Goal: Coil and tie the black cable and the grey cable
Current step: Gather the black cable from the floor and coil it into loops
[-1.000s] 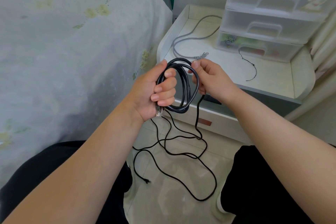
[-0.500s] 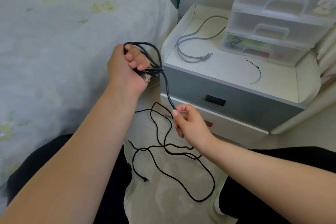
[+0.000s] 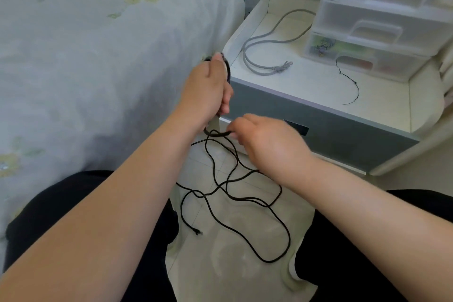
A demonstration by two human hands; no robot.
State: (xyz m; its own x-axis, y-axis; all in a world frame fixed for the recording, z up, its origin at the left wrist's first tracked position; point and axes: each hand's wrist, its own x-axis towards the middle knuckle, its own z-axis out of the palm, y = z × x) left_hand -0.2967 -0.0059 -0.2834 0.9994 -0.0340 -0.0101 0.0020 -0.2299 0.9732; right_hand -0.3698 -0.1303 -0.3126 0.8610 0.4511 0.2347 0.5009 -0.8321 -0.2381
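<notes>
The left hand [image 3: 208, 88] grips the wound part of the black cable [image 3: 245, 198], fingers clenched round the loops, next to the bed [image 3: 98, 56] and the near left corner of the bedside desk [image 3: 318, 86]. Half a second ago the right hand was lower, pulling slack down and away from the coil; now the right hand [image 3: 264, 140] has come back up to just below the left one, pinching a strand and laying it against the bottom of the coil. That looks like one more turn being added. The coil has also swung so that the back of the left hand faces the camera.

Much of the black cable lies loose on the floor [image 3: 220, 265] between the knees, its plug at the near left, so coiling is likely only partly done and tying has not begun. The grey cable [image 3: 259, 66] lies untouched on the desk, with a thin black string [image 3: 353, 83] to its right, in front of the plastic drawers [image 3: 382, 22].
</notes>
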